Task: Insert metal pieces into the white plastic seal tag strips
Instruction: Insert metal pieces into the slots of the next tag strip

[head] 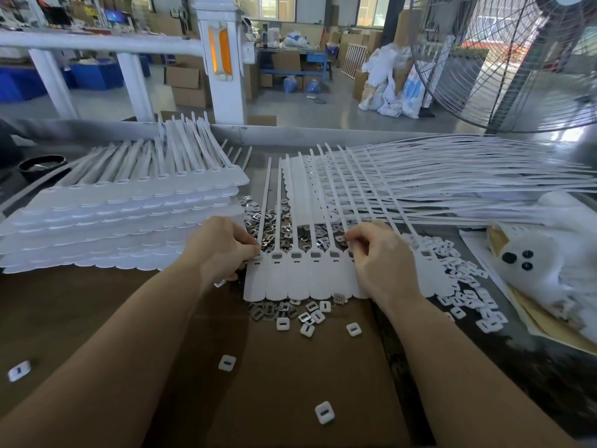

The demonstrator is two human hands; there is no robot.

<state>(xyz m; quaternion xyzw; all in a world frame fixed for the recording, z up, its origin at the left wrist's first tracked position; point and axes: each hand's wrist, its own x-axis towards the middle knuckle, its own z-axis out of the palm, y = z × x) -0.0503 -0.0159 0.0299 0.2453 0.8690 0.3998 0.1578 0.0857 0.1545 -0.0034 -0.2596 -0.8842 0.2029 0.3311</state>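
Nearest the person, three white plastic caps (324, 412) lie scattered singly on the brown bench (97, 318), well below both hands. Closer to the wrists, a small heap of metal pieces (268, 310) mixed with more white caps sits just under the near edge of one strip of seal tags (300, 279); its flat tabs lie between the two hands, and five open sockets show along it.

The left hand (223, 250) is curled, fingertips pinched together at the strip's leftmost socket; whether a metal piece is between them cannot be told. The right hand (378, 253) is also curled, fingers bent down onto the sockets at the strip's right part, covering them.

Beyond the fingers lies a larger pile of metal pieces (274, 227), crossed by the strip's thin tails. Right of the right hand is a spread of white caps (465, 286). Left of the left hand rises a stack of tag strips (122, 218); farther right, more strips (420, 182) fan out.
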